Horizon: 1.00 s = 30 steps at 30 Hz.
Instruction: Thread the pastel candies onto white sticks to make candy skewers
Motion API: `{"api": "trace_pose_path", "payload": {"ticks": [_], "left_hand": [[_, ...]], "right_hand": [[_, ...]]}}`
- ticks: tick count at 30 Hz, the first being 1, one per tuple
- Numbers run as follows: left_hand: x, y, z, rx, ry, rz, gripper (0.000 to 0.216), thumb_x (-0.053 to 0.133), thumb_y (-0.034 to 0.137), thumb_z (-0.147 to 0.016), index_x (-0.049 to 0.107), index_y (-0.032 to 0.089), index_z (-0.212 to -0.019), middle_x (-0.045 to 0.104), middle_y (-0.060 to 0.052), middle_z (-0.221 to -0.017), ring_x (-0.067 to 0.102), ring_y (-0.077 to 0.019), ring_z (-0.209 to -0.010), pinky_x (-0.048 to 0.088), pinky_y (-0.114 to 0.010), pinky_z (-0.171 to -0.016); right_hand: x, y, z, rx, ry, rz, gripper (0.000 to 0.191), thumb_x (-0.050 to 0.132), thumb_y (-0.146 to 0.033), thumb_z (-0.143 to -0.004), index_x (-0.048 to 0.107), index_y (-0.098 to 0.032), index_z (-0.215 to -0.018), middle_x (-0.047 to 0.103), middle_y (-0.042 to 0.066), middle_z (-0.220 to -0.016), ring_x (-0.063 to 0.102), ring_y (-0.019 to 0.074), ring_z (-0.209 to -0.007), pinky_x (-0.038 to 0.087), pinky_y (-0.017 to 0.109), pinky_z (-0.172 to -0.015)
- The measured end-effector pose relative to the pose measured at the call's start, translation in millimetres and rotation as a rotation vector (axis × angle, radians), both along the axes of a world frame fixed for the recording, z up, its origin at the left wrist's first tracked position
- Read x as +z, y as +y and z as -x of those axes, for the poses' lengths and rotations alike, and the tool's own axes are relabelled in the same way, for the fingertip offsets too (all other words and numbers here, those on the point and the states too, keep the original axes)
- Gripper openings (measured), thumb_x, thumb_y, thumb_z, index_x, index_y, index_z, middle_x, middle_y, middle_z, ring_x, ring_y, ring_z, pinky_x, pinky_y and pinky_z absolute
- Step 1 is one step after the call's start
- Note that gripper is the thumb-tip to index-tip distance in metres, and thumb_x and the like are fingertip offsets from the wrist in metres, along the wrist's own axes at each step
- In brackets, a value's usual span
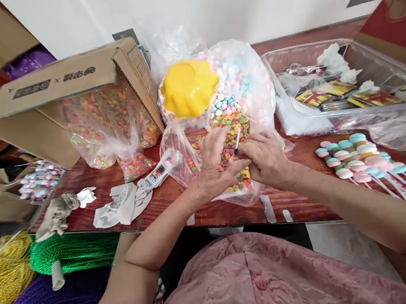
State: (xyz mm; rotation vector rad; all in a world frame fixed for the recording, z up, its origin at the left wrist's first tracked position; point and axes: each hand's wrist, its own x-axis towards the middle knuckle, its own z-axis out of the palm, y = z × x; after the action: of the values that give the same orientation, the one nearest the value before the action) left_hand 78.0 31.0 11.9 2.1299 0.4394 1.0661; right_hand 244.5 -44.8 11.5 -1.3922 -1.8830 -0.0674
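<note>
My left hand and my right hand meet over an open plastic bag of small coloured candy rings on the wooden table. A thin white stick stands up between my fingertips, and both hands pinch at its lower end among the rings. A yellow bowl lies upside down on a bigger bag of pastel candies just behind. Finished sticks threaded with pastel candies lie in a row to the right of my right hand.
A cardboard box with bags of coloured rings stands at the left. A clear plastic tray with wrappers sits at the right. A glue tube and crumpled paper lie left of my hands. Spools of yellow, green and purple cord lie below the table edge.
</note>
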Motion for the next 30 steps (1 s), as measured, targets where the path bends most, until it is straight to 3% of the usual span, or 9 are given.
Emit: {"api": "trace_pose_path", "payload": {"ticks": [2, 4, 8, 13, 18, 20, 24, 27, 30], "left_hand": [[-8.5, -7.2, 1.7, -0.072, 0.000, 0.323, 0.079, 0.069, 0.058, -0.082, 0.039, 0.026, -0.148, 0.047, -0.015, -0.147, 0.047, -0.0280, -0.134, 0.047, -0.044, -0.104], [-15.6, -11.0, 3.2, -0.232, 0.023, 0.679, 0.074, 0.068, 0.058, -0.082, 0.045, 0.025, -0.145, 0.059, -0.014, -0.133, 0.062, -0.0241, -0.114, 0.055, -0.036, -0.088], [-20.1, -11.5, 7.3, -0.341, -0.062, 1.010, 0.051, 0.081, 0.048, -0.072, 0.072, 0.017, -0.111, 0.073, -0.006, -0.093, 0.065, -0.0126, -0.073, 0.053, -0.026, -0.071], [-9.2, 5.9, 14.4, -0.279, -0.159, 1.070, 0.024, 0.083, 0.030, -0.064, 0.077, 0.017, -0.083, 0.073, -0.003, -0.078, 0.063, -0.0125, -0.071, 0.051, -0.026, -0.073], [-2.1, 3.2, 21.2, -0.398, -0.088, 0.796, 0.005, 0.075, 0.015, -0.068, 0.071, 0.015, -0.064, 0.070, -0.006, -0.105, 0.063, -0.0184, -0.103, 0.049, -0.031, -0.090], [-11.3, -5.1, 19.2, -0.339, -0.109, 0.754, 0.018, 0.079, 0.017, -0.066, 0.074, 0.018, -0.083, 0.066, -0.006, -0.115, 0.060, -0.0196, -0.111, 0.048, -0.032, -0.095], [-39.4, -12.3, 16.1, -0.333, -0.139, 0.931, 0.064, 0.078, 0.021, -0.074, 0.058, 0.026, -0.135, 0.062, -0.008, -0.125, 0.060, -0.0208, -0.115, 0.049, -0.038, -0.098], [-46.6, -18.1, 28.0, -0.350, -0.103, 0.953, 0.054, 0.073, 0.027, -0.080, 0.061, 0.024, -0.133, 0.068, -0.007, -0.116, 0.065, -0.0215, -0.107, 0.051, -0.039, -0.096], [-39.5, -28.8, 54.5, -0.217, -0.012, 0.701, 0.036, 0.068, 0.027, -0.085, 0.070, 0.018, -0.120, 0.072, -0.007, -0.104, 0.067, -0.0197, -0.098, 0.052, -0.036, -0.093]], "right_hand": [[2.0, 4.3, -1.1, -0.061, -0.183, -0.246, 0.010, 0.049, -0.016, -0.082, 0.050, -0.022, -0.074, 0.058, 0.004, -0.069, 0.049, 0.0204, -0.071, 0.031, 0.037, -0.069], [1.4, 5.7, 2.7, -0.091, -0.250, -0.426, 0.012, 0.046, -0.013, -0.085, 0.051, -0.022, -0.078, 0.062, 0.004, -0.073, 0.055, 0.0210, -0.075, 0.032, 0.037, -0.070], [-7.7, -0.4, 14.6, -0.078, -0.198, -0.417, 0.014, 0.044, -0.013, -0.089, 0.051, -0.022, -0.080, 0.062, 0.004, -0.073, 0.058, 0.0206, -0.075, 0.034, 0.037, -0.070], [-15.0, -11.9, 22.9, 0.041, -0.332, -0.416, 0.014, 0.044, -0.010, -0.087, 0.053, -0.021, -0.085, 0.063, 0.004, -0.072, 0.056, 0.0201, -0.071, 0.034, 0.037, -0.068], [-15.7, -17.1, 15.3, 0.151, -0.217, -0.308, 0.016, 0.048, -0.009, -0.086, 0.054, -0.023, -0.087, 0.061, 0.003, -0.071, 0.058, 0.0201, -0.069, 0.043, 0.036, -0.067], [-20.5, -14.6, 8.5, 0.138, -0.190, -0.315, 0.017, 0.056, -0.009, -0.083, 0.055, -0.026, -0.088, 0.063, 0.003, -0.072, 0.060, 0.0212, -0.070, 0.044, 0.037, -0.066], [-36.4, -5.3, 7.6, 0.117, -0.176, -0.457, 0.022, 0.063, -0.011, -0.076, 0.059, -0.031, -0.084, 0.067, 0.004, -0.073, 0.065, 0.0272, -0.072, 0.044, 0.044, -0.064], [-40.0, -9.5, 26.3, 0.054, 0.101, -0.252, 0.013, 0.062, -0.020, -0.083, 0.060, -0.033, -0.083, 0.065, 0.004, -0.075, 0.064, 0.0276, -0.069, 0.045, 0.045, -0.063], [-36.5, -17.5, 53.1, 0.028, 0.459, 0.106, 0.010, 0.060, -0.030, -0.089, 0.061, -0.029, -0.079, 0.060, 0.002, -0.067, 0.057, 0.0213, -0.056, 0.043, 0.038, -0.052]]}}
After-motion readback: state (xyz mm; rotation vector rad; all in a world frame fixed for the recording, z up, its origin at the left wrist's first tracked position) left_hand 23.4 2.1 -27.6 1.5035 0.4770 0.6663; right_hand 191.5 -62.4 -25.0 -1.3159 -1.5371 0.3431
